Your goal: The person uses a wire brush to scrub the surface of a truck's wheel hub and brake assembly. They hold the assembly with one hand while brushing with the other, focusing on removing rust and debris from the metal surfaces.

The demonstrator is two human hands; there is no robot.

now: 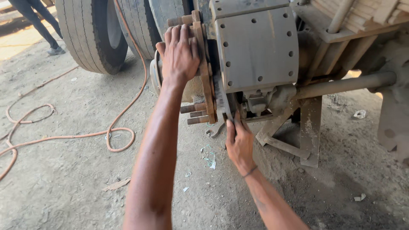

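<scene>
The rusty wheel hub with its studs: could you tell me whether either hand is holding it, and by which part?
The left hand is laid on the upper face of the rusty round wheel hub; the right hand touches its lower edge. Whether either grips it cannot be told.

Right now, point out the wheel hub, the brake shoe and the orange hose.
wheel hub (208, 81): head view, rusty flange edge.
brake shoe (255, 47): head view, grey riveted lining face.
orange hose (121, 138): head view, loop on the ground.

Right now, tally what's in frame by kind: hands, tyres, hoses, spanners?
Hands: 2, left hand flat on the rusty wheel hub, right hand under the brake shoe
Tyres: 2
Orange hose: 1
Spanner: 1
Total: 6
</scene>
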